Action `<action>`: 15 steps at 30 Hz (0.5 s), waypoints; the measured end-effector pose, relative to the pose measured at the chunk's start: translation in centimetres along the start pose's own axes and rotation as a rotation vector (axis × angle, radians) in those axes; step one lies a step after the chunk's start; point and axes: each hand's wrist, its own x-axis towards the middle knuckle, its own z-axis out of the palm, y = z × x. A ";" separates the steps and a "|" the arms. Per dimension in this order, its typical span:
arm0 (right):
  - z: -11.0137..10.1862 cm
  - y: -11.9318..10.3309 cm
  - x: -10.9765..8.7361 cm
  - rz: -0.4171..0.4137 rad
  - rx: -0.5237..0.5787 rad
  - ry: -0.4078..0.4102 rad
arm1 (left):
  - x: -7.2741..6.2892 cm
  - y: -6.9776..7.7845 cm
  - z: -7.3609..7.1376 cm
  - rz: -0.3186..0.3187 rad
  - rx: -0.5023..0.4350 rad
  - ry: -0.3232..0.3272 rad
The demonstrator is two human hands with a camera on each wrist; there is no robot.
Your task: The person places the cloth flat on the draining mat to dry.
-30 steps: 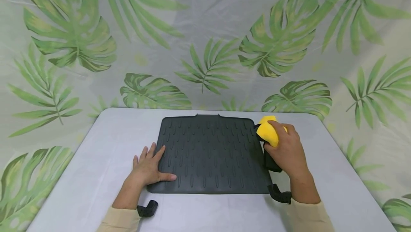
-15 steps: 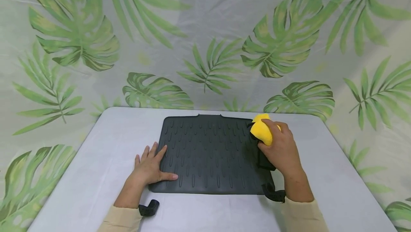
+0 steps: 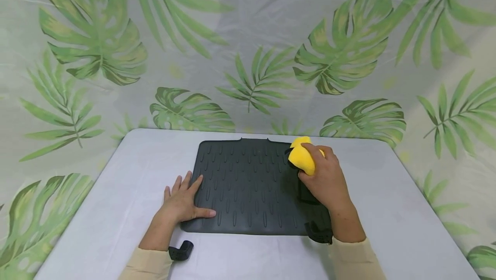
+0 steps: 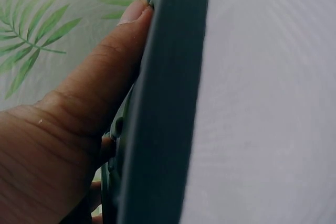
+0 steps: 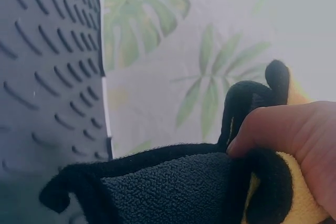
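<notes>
A dark grey mat (image 3: 240,185) with raised ridges lies on the white table. My left hand (image 3: 180,204) rests spread on its left edge, thumb along the near corner; the left wrist view shows that thumb (image 4: 94,82) against the mat's rim (image 4: 163,98). Over the right part of the mat, my right hand (image 3: 329,181) grips a bunched microfiber cloth (image 3: 302,159), yellow on one side. Its dark grey side (image 5: 168,187) with black edging hangs below the thumb (image 5: 278,129) in the right wrist view, overlapping the ridged mat (image 5: 47,66) there.
The white table (image 3: 387,194) extends on both sides of the mat. Behind it hangs a leaf-patterned sheet (image 3: 271,26). A black curved piece sits at each wrist, the left one (image 3: 181,250) above the table, the right one (image 3: 318,233) by the mat's near right corner.
My right hand has moved left with the cloth, from the mat's right edge to over its right part. My left hand stays in place; the head view has shifted slightly.
</notes>
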 end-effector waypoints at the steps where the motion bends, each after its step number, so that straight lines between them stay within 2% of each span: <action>1: 0.1 -0.2 0.1 -0.005 0.004 0.000 | 0.0 0.0 0.0 -0.001 -0.002 -0.001; 15: 1.9 -2.9 0.9 -0.035 0.043 -0.019 | 0.3 -0.4 0.1 -0.008 -0.012 -0.016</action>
